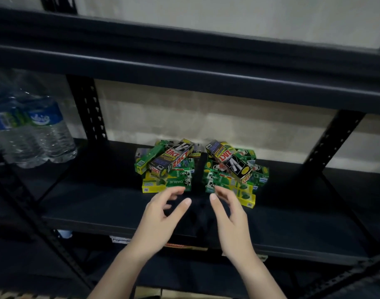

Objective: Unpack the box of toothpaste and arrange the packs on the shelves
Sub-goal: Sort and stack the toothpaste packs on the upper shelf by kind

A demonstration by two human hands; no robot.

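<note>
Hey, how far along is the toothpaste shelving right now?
Done: two piles of toothpaste packs, a left pile and a right pile, already sit on the black shelf. In hand: nothing; the left hand and right hand are open and empty just in front of the piles. Left: the packs lie crooked, black Zact boxes slanted on top, so straightening remains. The supply box isn't identifiable.

Two bare forearms, left hand point(161, 214), right hand point(232, 212), no sleeves

I see two loose heaps of toothpaste packs point(197, 169) at the back of the dark shelf point(98, 203). My left hand point(161, 214) and right hand point(230, 212) hover empty, fingers spread, just before them. Water bottles point(33, 134) stand far left of the heaps.
</note>
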